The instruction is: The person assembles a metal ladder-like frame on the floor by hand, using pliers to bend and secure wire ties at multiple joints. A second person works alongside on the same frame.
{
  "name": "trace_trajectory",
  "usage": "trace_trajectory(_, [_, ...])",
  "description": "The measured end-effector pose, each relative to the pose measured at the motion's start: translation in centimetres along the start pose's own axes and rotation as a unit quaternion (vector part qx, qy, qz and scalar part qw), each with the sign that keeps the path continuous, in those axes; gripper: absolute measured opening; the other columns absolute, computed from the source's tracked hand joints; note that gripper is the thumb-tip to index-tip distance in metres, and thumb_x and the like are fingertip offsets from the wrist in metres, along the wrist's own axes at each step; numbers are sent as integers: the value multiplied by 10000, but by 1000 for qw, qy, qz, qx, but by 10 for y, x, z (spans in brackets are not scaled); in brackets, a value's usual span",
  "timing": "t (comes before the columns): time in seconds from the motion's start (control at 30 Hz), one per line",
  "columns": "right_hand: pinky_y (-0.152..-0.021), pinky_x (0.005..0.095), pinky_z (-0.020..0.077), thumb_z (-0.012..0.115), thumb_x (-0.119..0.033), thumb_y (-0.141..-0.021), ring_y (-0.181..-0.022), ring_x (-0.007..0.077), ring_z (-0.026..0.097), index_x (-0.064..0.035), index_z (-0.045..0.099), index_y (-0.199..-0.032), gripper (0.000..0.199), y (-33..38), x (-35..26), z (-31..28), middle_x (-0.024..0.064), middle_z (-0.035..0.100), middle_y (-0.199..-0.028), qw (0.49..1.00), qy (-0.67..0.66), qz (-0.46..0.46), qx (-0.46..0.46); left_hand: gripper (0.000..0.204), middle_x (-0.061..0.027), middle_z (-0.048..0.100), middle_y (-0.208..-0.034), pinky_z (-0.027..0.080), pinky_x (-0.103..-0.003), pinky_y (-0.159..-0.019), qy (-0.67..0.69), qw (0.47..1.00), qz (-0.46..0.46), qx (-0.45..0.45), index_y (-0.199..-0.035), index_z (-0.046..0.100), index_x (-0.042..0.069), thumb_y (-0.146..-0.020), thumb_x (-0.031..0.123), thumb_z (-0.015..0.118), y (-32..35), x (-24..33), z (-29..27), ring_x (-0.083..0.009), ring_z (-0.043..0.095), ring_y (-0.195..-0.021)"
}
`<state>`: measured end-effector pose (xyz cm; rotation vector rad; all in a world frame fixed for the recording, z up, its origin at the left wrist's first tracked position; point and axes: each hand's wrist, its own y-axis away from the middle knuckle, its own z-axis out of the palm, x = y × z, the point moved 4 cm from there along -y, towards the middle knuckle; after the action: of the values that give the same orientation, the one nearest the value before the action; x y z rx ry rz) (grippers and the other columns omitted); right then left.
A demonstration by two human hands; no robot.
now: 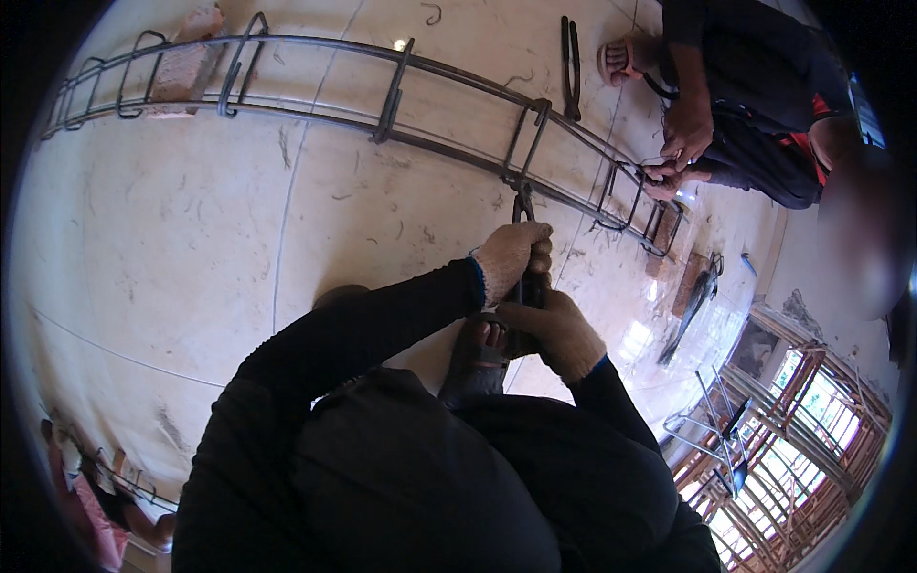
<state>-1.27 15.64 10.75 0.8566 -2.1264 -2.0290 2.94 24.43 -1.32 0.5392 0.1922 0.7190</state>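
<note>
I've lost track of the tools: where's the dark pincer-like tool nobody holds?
In the head view, that tool lies on the floor, upper right of centre, just left of a co-worker's sandalled foot and beyond the metal frame.

I grip dark pincers [534,285] pointing away from me, tips at the near side of a long, ladder-like rebar cage [393,94].
</note>
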Motion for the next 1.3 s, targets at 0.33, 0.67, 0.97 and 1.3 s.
trace_trajectory(0.33, [-847, 395, 656, 639, -162, -1051, -907, 235, 782, 96, 695, -1240, 325, -34, 56, -2, 175, 782, -1071, 995, -33, -96, -9, 656, -77, 663, -931, 534, -390, -758, -268, 948, -43, 164, -1079, 700, 14, -984, 662, 735, 28, -7, -21, -216, 647, -796])
trace_trajectory(0.67, [-1067, 397, 618, 694, -112, -1087, -1212, 267, 768, 26, 727, -1361, 309, -12, 63, -7, 134, 780, -1345, 965, -197, -122, -122, 645, -97, 712, -901, 556, -414, -800, -624, 772, -3, 119, -1255, 741, 0, -1060, 608, 651, 32, 7, -44, -224, 691, -817])
trace_trajectory(0.97, [-953, 519, 609, 653, -203, -987, -1053, 412, 765, -97, 825, -1112, 238, -29, 158, -73, 207, 806, -1149, 914, 121, -68, 381, 468, -156, 792, -1137, 584, -398, -903, -655, 755, -6, -23, -1449, 682, 7, -1088, 304, 701, 42, -17, -2, -252, 748, -1005])
trace_trajectory(1.3, [-1129, 487, 522, 651, -74, -901, -1230, 392, 687, -137, 810, -1232, 373, -72, 294, -163, 149, 762, -1268, 649, -19, -72, 757, 528, -185, 730, -1437, 522, -356, -1132, -527, 843, -107, -17, -1571, 570, -46, -1122, 216, 658, 73, -23, -37, -240, 693, -1274])
